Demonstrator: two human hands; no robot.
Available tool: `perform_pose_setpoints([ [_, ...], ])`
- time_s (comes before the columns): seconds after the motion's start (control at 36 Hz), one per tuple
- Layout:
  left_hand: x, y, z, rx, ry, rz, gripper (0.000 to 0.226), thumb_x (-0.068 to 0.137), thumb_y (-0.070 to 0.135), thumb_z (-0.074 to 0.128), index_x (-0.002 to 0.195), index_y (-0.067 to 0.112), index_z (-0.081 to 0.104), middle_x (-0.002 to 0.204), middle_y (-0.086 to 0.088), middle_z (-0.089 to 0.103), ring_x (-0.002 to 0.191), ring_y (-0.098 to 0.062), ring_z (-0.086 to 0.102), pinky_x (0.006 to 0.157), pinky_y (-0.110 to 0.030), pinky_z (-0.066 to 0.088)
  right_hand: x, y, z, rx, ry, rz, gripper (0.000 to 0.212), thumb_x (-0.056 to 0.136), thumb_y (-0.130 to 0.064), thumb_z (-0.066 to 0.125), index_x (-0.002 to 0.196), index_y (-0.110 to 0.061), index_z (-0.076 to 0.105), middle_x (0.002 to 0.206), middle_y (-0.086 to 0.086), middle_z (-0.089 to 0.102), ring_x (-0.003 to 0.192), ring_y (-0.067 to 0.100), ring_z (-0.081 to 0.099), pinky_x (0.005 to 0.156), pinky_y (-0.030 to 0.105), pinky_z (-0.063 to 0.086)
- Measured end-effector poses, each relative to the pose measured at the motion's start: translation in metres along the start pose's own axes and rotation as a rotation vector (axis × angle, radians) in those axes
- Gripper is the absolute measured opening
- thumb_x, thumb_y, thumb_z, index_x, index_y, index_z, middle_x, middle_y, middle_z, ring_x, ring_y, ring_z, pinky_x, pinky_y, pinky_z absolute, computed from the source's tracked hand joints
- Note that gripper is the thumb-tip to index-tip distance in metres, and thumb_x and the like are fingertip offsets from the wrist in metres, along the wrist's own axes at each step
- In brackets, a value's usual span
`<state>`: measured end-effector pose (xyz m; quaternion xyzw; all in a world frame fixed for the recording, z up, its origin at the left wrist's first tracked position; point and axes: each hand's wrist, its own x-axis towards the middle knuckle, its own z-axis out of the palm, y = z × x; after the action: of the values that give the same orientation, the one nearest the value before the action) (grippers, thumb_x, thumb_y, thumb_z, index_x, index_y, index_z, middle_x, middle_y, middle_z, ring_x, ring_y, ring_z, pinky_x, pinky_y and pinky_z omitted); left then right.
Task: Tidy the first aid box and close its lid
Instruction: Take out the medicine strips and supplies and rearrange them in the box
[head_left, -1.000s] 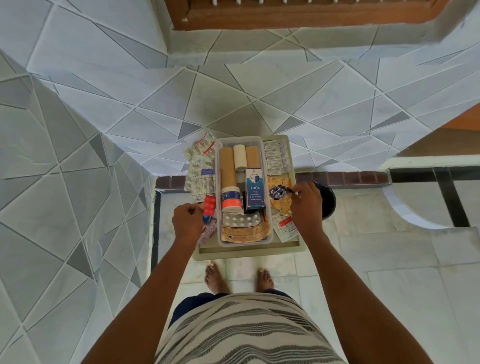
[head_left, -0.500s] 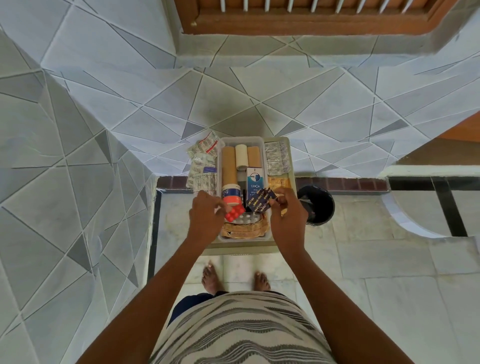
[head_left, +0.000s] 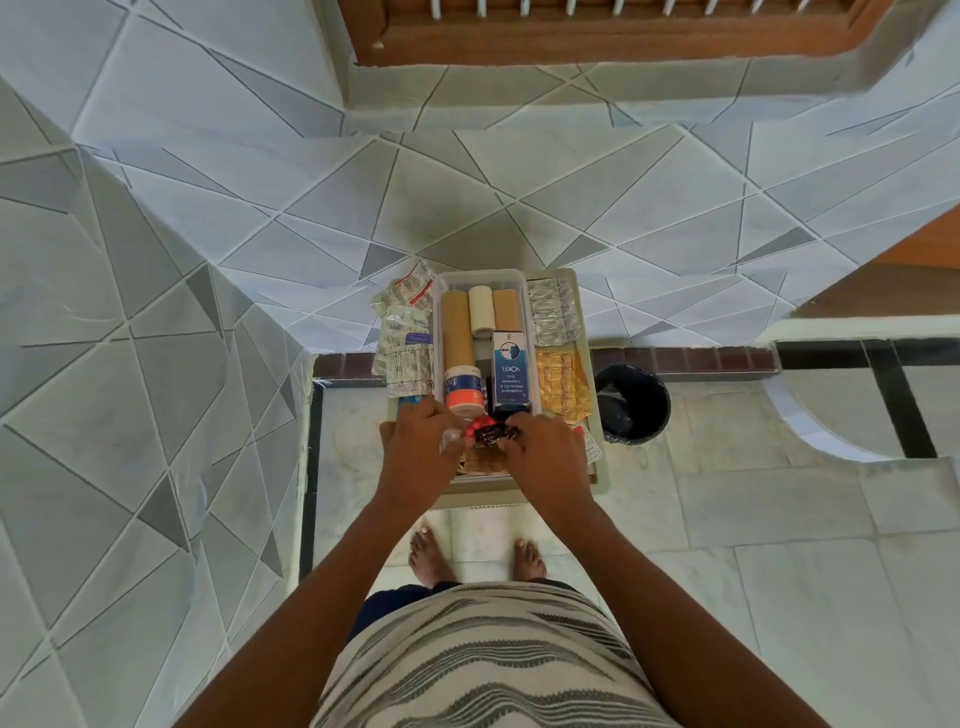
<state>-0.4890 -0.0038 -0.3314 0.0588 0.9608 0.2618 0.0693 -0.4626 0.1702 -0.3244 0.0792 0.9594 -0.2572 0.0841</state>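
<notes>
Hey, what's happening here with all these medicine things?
A person is tidying a clear plastic first aid box on a small stand. The left hand holds a red pill strip and the right hand a dark blister strip, both over the box's near end. Silver and gold strips lie outside. No lid is on.

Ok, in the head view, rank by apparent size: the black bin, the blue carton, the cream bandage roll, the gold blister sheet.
1. Black round bin
2. Gold foil blister sheet and blue-and-white cardboard carton: too alike to rank
3. Cream bandage roll
</notes>
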Motion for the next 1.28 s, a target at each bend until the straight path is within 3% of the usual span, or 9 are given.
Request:
perform_pose_setpoints([
  [0.08, -0.007, -0.006, -0.004, 0.229, -0.151, 0.045, 0.028, 0.082, 0.036, 0.074, 0.109, 0.032, 0.070, 0.121, 0.015, 0.056, 0.116, -0.015, 0.047, 0.086, -0.035, 0.027, -0.001, 0.003, 0.000, -0.081, -0.030, -0.044, 0.025, 0.094, -0.031, 0.063, 0.115, -0.019, 0.069, 0.114, 0.005, 0.064, 0.111, 0.024, 0.055, 0.094, 0.040, 0.045],
  [0.25, 0.003, 0.000, -0.012, 0.366, -0.299, 0.093, 0.037, 0.086, 0.036, 0.069, 0.123, 0.033, 0.065, 0.129, 0.014, 0.056, 0.121, -0.017, 0.043, 0.095, -0.038, 0.034, -0.002, 0.015, -0.005, -0.114, -0.112, -0.106, 0.019, 0.087, -0.029, 0.073, 0.103, -0.019, 0.077, 0.113, 0.002, 0.057, 0.110, 0.021, 0.049, 0.092, 0.037, 0.046],
  [0.44, 0.011, 0.007, -0.008, 0.458, -0.324, 0.099, 0.040, 0.081, 0.035, 0.075, 0.120, 0.031, 0.067, 0.123, 0.009, 0.060, 0.118, -0.021, 0.047, 0.094, -0.038, 0.040, 0.003, 0.005, -0.011, -0.234, -0.160, -0.114, 0.022, 0.090, -0.028, 0.071, 0.110, -0.020, 0.075, 0.120, 0.002, 0.061, 0.116, 0.023, 0.048, 0.096, 0.040, 0.045],
  [0.61, 0.014, 0.000, -0.008, 0.245, -0.399, 0.060, 0.030, 0.084, 0.026, 0.074, 0.113, 0.029, 0.067, 0.127, 0.010, 0.054, 0.115, -0.023, 0.047, 0.091, -0.042, 0.046, 0.011, -0.002, -0.013, -0.267, -0.182, -0.061, 0.020, 0.091, -0.015, 0.068, 0.110, -0.009, 0.070, 0.118, 0.006, 0.065, 0.112, 0.026, 0.050, 0.088, 0.038, 0.048],
  [0.72, 0.012, 0.007, -0.006, 0.344, -0.380, 0.087, 0.035, 0.085, 0.020, 0.065, 0.119, 0.028, 0.064, 0.129, 0.007, 0.054, 0.118, -0.026, 0.045, 0.093, -0.043, 0.044, 0.011, -0.009, -0.009, -0.345, -0.192, -0.062, 0.022, 0.093, -0.011, 0.064, 0.114, -0.010, 0.070, 0.120, 0.006, 0.063, 0.115, 0.029, 0.048, 0.088, 0.039, 0.048],
  [0.94, 0.014, 0.008, -0.006, 0.436, -0.334, 0.092, 0.041, 0.076, 0.027, 0.076, 0.116, 0.027, 0.068, 0.125, 0.005, 0.060, 0.121, -0.027, 0.047, 0.098, -0.047, 0.045, 0.016, -0.009, 0.004, -0.410, -0.158, -0.062, 0.018, 0.089, -0.014, 0.067, 0.106, -0.015, 0.073, 0.113, 0.000, 0.066, 0.116, 0.028, 0.047, 0.092, 0.040, 0.045],
  [1.06, 0.010, 0.012, -0.009, 0.489, -0.313, 0.103, 0.037, 0.080, 0.025, 0.072, 0.116, 0.025, 0.067, 0.123, 0.004, 0.061, 0.120, -0.026, 0.049, 0.095, -0.045, 0.046, 0.017, 0.013, 0.005, -0.292, -0.121, -0.132, 0.016, 0.086, -0.022, 0.073, 0.102, -0.021, 0.075, 0.108, -0.005, 0.068, 0.105, 0.020, 0.052, 0.087, 0.034, 0.045],
  [1.17, 0.011, 0.018, -0.020, 0.449, -0.177, 0.107, 0.031, 0.084, 0.030, 0.069, 0.115, 0.026, 0.068, 0.116, 0.005, 0.065, 0.113, -0.023, 0.054, 0.089, -0.040, 0.047, 0.007, 0.036, -0.008, 0.261, 0.109, -0.057, 0.008, 0.087, -0.022, 0.075, 0.094, -0.019, 0.077, 0.100, -0.008, 0.071, 0.091, 0.011, 0.063, 0.078, 0.025, 0.052],
  [1.28, 0.021, 0.031, -0.012, 0.220, -0.065, 0.209, 0.018, 0.088, 0.027, 0.066, 0.105, 0.023, 0.073, 0.106, 0.004, 0.067, 0.100, -0.019, 0.057, 0.084, -0.038, 0.051, 0.013, 0.060, -0.017, 0.327, 0.321, 0.084, 0.015, 0.086, -0.016, 0.078, 0.100, -0.012, 0.075, 0.103, 0.001, 0.068, 0.081, 0.012, 0.064, 0.072, 0.027, 0.058],
])
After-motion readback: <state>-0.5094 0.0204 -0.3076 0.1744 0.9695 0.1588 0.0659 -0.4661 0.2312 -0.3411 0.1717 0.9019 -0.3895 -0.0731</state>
